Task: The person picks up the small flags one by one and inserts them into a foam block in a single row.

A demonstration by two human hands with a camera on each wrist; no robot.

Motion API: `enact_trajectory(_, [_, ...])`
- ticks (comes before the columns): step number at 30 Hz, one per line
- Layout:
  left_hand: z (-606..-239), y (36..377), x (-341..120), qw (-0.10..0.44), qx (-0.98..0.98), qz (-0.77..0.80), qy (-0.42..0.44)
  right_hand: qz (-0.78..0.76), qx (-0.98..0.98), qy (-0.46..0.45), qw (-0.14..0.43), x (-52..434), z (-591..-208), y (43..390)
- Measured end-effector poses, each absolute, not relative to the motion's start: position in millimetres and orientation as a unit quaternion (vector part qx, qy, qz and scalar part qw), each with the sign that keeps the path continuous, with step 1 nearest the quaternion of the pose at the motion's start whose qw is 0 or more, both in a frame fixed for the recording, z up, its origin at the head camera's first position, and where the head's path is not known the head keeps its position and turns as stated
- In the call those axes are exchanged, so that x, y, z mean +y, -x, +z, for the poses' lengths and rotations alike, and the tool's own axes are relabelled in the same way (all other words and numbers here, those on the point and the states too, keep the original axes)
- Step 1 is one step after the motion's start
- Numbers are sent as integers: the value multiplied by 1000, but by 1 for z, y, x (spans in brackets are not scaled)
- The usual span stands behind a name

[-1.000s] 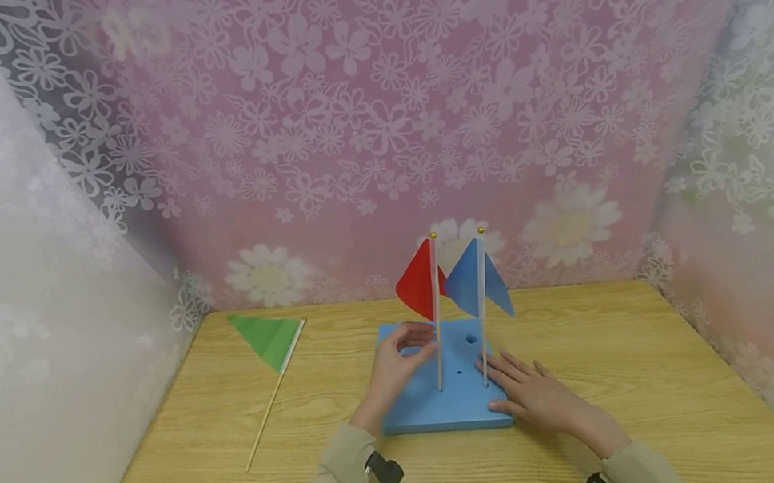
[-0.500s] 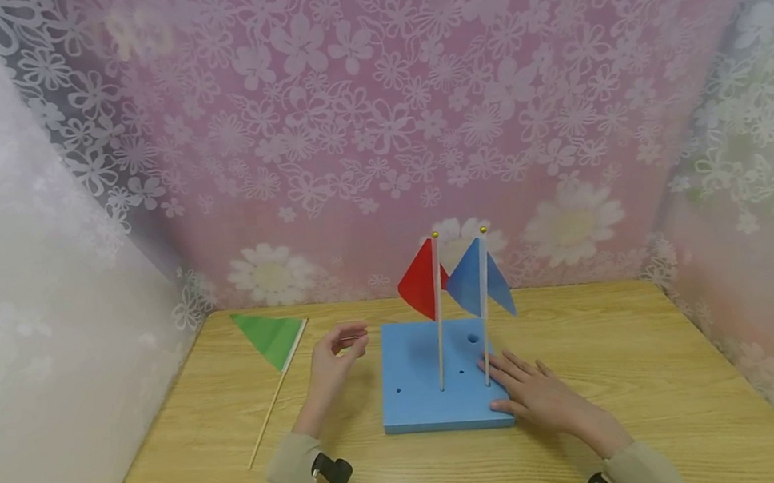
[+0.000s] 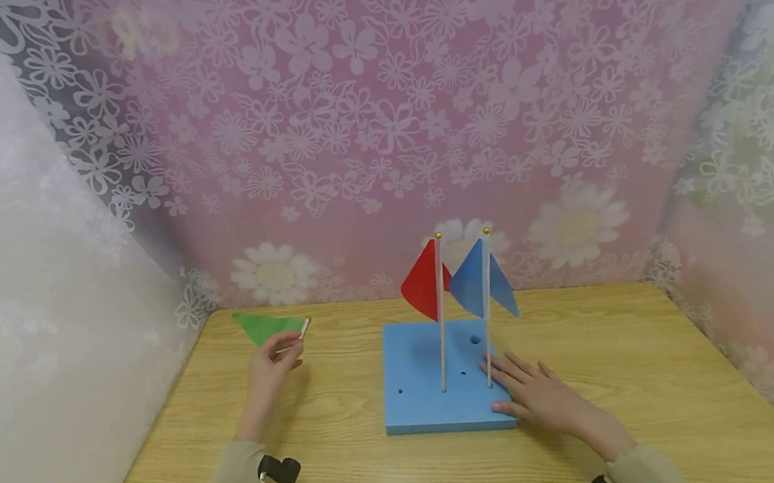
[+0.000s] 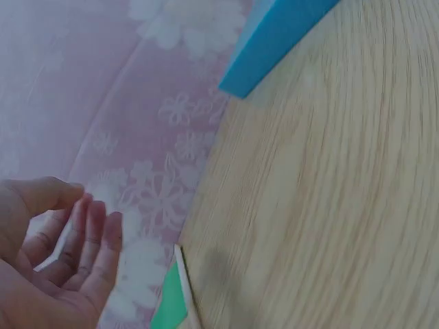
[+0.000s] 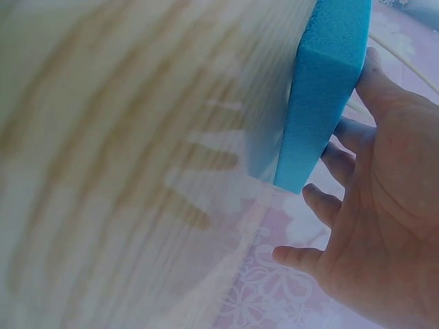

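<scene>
My left hand (image 3: 271,375) hovers over a green pennant flag (image 3: 258,326) lying on the table at the left, hiding most of its stick. In the left wrist view the loosely bent fingers (image 4: 103,267) hold nothing, and the green flag (image 4: 170,301) lies apart from them. My right hand (image 3: 550,405) rests its extended fingers on the right edge of a blue foam block (image 3: 415,413). Two flags stand upright in the block: a red one (image 3: 423,285) and a blue one (image 3: 468,286), the blue one's stick right beside the right fingertips.
Small holes show in the block's top, one near its left side (image 3: 401,391) and a larger one (image 3: 475,339) towards the back. A wood-grain table (image 3: 343,472) carries everything. Flower-patterned fabric walls (image 3: 386,113) stand behind it and along both sides.
My left hand has moved left from beside the red flag's stick, off the block, to over the green flag. The right hand has stayed on the block's edge.
</scene>
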State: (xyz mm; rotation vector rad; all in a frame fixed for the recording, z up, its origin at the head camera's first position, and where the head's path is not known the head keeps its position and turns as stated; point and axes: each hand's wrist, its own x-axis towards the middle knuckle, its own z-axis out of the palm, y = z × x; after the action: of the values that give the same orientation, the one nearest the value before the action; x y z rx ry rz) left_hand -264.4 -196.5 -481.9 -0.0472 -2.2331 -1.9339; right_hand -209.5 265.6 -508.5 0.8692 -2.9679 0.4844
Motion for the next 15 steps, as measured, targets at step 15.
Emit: enact_trajectory(15, [-493, 252, -255, -35, -858, -511, -29, 146, -947, -286, 28, 268, -516, 213])
